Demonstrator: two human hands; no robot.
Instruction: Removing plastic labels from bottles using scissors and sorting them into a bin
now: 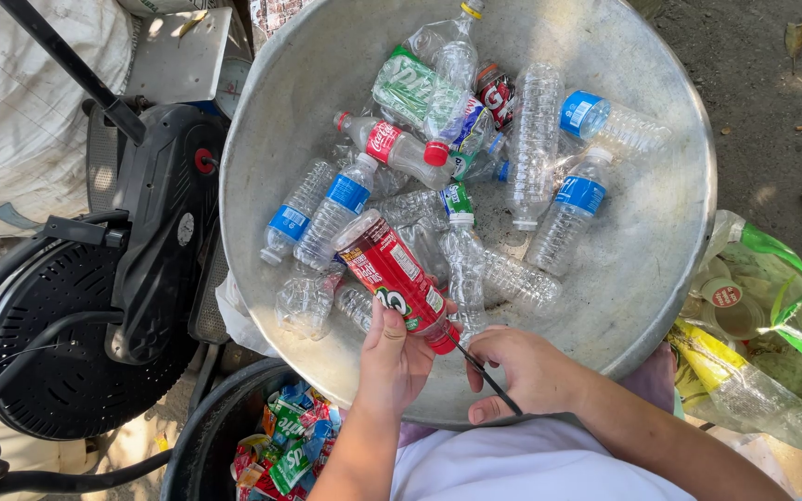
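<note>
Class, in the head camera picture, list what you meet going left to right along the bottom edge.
Black fan grille → black bin of torn labels → left hand holding the red-labelled bottle → right hand with a thin black tool → green plastic bag.

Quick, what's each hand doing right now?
Left hand: closed around the red-labelled bottle.
Right hand: closed on a thin black tool touching the bottle's neck.

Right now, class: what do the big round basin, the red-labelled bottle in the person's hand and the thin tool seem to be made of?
Basin: probably aluminium or steel, dull grey with scuffs and soft glare. Red-labelled bottle, held by the left hand: clear thin plastic under a glossy printed wrap. Thin tool in the right hand: dark, slim, perhaps metal; too small to tell.
</note>
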